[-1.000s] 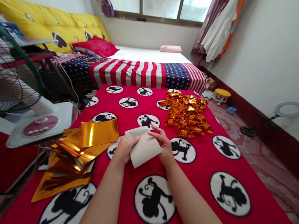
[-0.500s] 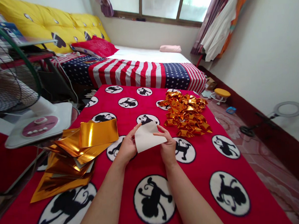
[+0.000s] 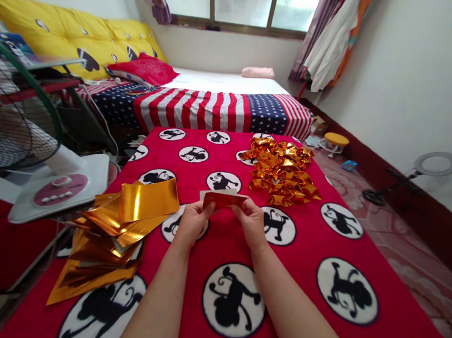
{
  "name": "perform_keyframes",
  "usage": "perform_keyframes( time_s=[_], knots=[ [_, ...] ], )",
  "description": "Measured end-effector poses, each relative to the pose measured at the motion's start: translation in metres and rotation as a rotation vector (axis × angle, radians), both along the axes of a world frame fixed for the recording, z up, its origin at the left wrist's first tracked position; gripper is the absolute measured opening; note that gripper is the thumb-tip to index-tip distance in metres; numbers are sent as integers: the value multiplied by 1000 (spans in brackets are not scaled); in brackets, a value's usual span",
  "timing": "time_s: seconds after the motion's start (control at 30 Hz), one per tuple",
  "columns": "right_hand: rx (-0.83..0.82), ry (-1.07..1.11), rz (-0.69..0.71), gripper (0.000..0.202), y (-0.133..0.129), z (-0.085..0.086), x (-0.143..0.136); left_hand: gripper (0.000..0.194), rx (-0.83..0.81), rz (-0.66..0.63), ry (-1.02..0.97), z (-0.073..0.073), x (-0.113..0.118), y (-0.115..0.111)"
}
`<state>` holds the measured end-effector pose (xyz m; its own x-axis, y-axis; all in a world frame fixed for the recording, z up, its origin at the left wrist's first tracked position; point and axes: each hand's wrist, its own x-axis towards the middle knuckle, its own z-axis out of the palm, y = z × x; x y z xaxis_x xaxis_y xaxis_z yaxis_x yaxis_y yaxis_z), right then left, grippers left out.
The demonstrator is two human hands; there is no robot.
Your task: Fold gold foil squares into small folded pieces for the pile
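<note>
A sheet of foil paper [image 3: 224, 199] is pinched between my two hands above the red cloth. Its near part is bent over and shows the shiny side, reflecting red, while a white strip of the back shows behind. My left hand [image 3: 193, 222] grips the left end with the thumb on top. At the right end, my right hand [image 3: 250, 219] holds it the same way. Left of my hands lies a loose stack of gold foil sheets [image 3: 149, 201]. Beyond my right hand is a heap of folded gold foil pieces [image 3: 282, 170], shaped like ingots.
The red cloth [image 3: 291, 297] with monkey prints covers the surface under my hands. A fan [image 3: 62, 189] stands at the left edge. A bed [image 3: 207, 109] with a striped, starred cover is at the back. On the floor to the right are a yellow stool [image 3: 336, 140] and a ring light [image 3: 438, 164].
The sheet showed its white side, curved upward. Now its near part is folded over with the shiny side showing, and both thumbs press on it.
</note>
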<state>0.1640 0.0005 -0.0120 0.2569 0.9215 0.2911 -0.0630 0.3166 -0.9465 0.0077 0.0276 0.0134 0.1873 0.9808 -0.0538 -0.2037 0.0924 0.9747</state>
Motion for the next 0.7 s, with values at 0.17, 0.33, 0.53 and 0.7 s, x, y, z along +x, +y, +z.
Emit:
perform_keyframes(
  time_s=[0.17, 0.33, 0.53, 0.7],
  knots=[
    [24, 30, 32, 12, 1, -1, -2, 50, -66, -89, -129, 0, 2, -1],
    [-3, 5, -30, 7, 0, 3, 0, 48, -13, -116, -129, -2, -3, -1],
    [-28, -17, 2, 14, 0, 2, 3, 37, 144, -34, 50, -5, -4, 3],
    [-76, 55, -48, 30, 1, 0, 2, 41, 127, 67, 31, -11, -4, 5]
  ],
)
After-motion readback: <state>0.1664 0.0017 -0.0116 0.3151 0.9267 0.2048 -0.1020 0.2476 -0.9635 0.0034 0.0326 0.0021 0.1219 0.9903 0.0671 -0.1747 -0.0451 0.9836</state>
